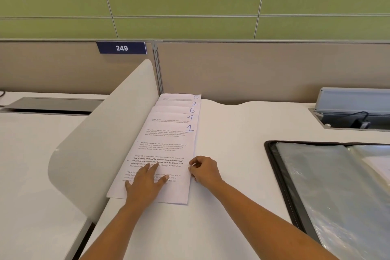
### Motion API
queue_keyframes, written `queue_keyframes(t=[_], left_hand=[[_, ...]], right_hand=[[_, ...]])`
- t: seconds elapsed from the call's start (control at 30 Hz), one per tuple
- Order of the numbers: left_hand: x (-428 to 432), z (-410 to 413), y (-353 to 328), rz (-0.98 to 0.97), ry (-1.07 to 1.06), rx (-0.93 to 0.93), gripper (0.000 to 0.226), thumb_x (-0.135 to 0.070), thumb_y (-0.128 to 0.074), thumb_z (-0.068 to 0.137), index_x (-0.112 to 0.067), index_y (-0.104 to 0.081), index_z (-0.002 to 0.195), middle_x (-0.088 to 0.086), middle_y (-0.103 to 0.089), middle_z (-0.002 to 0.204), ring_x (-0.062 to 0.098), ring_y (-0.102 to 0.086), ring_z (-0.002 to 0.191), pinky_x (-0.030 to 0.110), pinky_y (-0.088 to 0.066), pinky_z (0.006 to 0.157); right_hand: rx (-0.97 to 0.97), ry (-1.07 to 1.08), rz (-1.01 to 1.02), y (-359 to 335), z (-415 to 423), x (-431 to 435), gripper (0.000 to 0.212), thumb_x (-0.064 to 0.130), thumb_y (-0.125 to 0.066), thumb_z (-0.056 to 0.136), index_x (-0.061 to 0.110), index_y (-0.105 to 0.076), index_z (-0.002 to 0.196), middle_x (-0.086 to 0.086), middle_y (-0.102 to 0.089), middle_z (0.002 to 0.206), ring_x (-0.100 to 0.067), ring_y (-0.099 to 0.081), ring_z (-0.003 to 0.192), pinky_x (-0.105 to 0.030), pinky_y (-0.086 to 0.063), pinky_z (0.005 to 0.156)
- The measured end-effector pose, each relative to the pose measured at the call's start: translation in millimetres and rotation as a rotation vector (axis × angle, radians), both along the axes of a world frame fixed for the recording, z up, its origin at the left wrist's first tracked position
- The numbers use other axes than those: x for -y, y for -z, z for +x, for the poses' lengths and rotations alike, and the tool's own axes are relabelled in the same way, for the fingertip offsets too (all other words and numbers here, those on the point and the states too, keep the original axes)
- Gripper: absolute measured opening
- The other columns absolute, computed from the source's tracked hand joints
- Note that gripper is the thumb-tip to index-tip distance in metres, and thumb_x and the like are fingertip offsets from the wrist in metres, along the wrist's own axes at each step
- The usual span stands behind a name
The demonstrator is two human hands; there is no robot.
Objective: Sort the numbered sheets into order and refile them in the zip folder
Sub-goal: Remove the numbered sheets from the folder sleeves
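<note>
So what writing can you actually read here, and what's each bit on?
"249": blue plate on the partition.
"5", "2", "6", "4": handwritten corners of the fanned sheets behind.
"1": handwritten on the top sheet.
"Village life is a peaceful, close-knit...": printed paragraphs on the top sheet; the rest is small, partly under the left hand.
On the zip folder: nothing readable.

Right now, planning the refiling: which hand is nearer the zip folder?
Right. The right hand pinches the sheets on the zip folder side; the left hand lies flat on them, farther off.
</note>
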State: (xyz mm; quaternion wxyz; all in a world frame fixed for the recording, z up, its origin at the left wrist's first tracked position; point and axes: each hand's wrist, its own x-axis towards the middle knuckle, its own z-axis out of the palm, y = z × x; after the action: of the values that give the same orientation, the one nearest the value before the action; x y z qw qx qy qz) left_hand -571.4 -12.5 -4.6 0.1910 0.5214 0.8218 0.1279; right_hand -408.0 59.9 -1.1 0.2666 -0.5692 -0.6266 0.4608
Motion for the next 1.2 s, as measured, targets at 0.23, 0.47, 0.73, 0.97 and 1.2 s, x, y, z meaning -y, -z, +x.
queue_keyframes(t=[0.23, 0.47, 0.73, 0.97, 1.2], left_hand=[[-0.7, 12.6, -1.8, 0.064, -0.028, 0.009, 0.062, -0.052, -0.042, 0.094, -0.028, -0.022, 0.148, -0.005, -0.016, 0.157, 0.013, -0.011, 0.145, 0.054, -0.01, 0.113], [-6.7, 75.9, -9.2, 0.152, 0.044, 0.044, 0.056, -0.049, -0.044, 0.094, -0.028, -0.028, 0.144, -0.007, -0.021, 0.155, 0.01, -0.013, 0.144, 0.053, -0.007, 0.114], [-11.4, 209.6, -13.3, 0.158, 0.237, 0.076, 0.053, -0.052, -0.04, 0.094, -0.033, -0.029, 0.143, -0.009, -0.021, 0.154, 0.007, -0.015, 0.143, 0.052, -0.003, 0.114], [-13.6, 333.4, -17.9, 0.162, 0.409, 0.065, 0.053, -0.052, -0.039, 0.095, -0.032, -0.028, 0.143, -0.008, -0.019, 0.155, 0.009, -0.014, 0.143, 0.052, -0.005, 0.114], [-9.3, 429.7, -14.1, 0.173, 0.476, -0.016, 0.055, -0.051, -0.039, 0.095, -0.033, -0.025, 0.145, -0.006, -0.01, 0.157, 0.011, -0.006, 0.145, 0.054, -0.007, 0.113]], right_hand=[[0.037, 0.015, 0.062, 2.3, 34.5, -1.8, 0.027, 0.009, -0.056, 0.086, 0.028, -0.053, 0.067, 0.003, -0.06, 0.078, -0.019, -0.06, 0.075, -0.031, -0.052, 0.075], [0.092, 0.028, 0.254, -14.2, 95.1, -2.1, 0.012, 0.008, -0.054, 0.088, 0.016, -0.063, 0.084, 0.012, -0.056, 0.076, -0.008, -0.055, 0.066, -0.008, -0.041, 0.056], [0.311, 0.097, 0.466, -30.7, 230.0, 8.2, 0.015, 0.014, -0.055, 0.089, 0.015, -0.066, 0.099, 0.004, -0.061, 0.091, -0.009, -0.056, 0.078, -0.018, -0.046, 0.075], [0.318, 0.373, 0.425, -33.9, 393.2, 16.6, 0.022, 0.004, -0.056, 0.086, 0.008, -0.066, 0.105, -0.006, -0.064, 0.109, -0.019, -0.058, 0.1, -0.019, -0.035, 0.084], [0.52, 0.51, 0.206, -23.7, 538.3, 23.4, 0.057, 0.024, -0.065, 0.086, 0.007, -0.043, 0.136, -0.015, -0.033, 0.148, -0.028, -0.029, 0.137, -0.036, -0.027, 0.109]])
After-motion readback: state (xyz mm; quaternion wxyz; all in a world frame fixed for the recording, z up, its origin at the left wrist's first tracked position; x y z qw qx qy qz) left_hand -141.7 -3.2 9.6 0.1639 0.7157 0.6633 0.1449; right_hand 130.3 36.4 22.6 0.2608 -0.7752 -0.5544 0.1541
